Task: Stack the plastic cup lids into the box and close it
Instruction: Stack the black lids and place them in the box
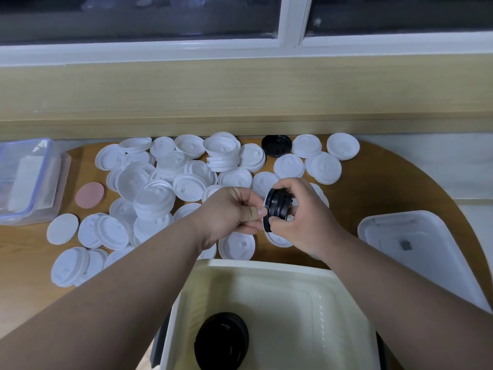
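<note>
Dark window panes (133, 17) up top, a white frame (290, 22) splitting them. Below, a pale wooden ledge (240, 94), a rounded brown table (373, 177) against it, a pale surface (440, 156) beyond at right.

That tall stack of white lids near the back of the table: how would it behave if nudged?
Probably tips or fans out: the white stack visibly leans, its lids offset rather than squarely nested. Likely light and slightly flexible, being thin moulded plastic. Freed lids could slide on the smooth wooden table.
</note>
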